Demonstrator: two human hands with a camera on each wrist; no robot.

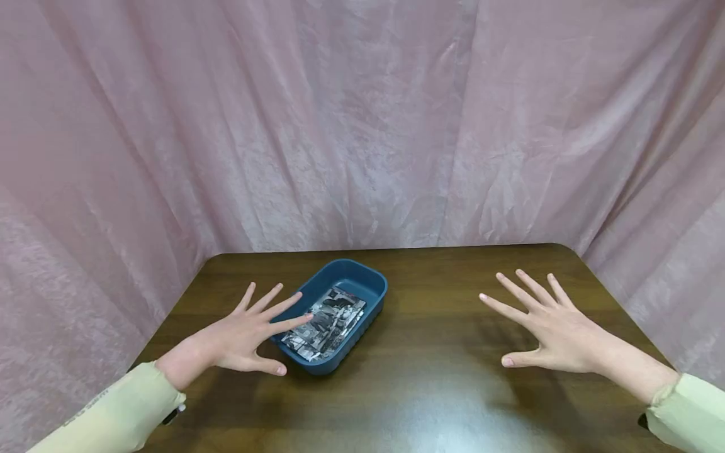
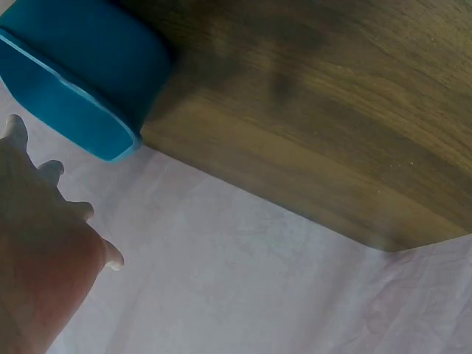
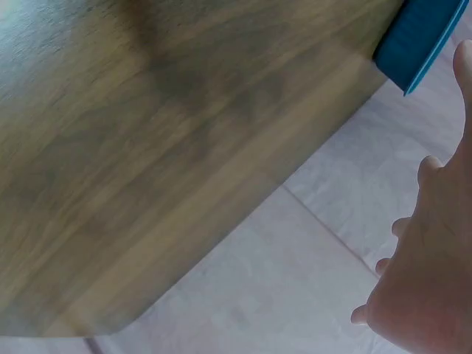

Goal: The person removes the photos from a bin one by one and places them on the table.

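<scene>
My left hand (image 1: 243, 333), fingers spread wide, hovers at the blue tray's (image 1: 370, 283) nine o'clock rim and could nudge it askew, I judge, while my right hand (image 1: 546, 327), equally splayed, holds nothing.

Not much to read here — the left sleeve (image 1: 107, 412) has some dark lettering printed along it, but it's too small and skewed to make out. The black-and-white printed scraps (image 1: 326, 324) in the blue tray (image 1: 370, 283) show no legible words either.
</scene>
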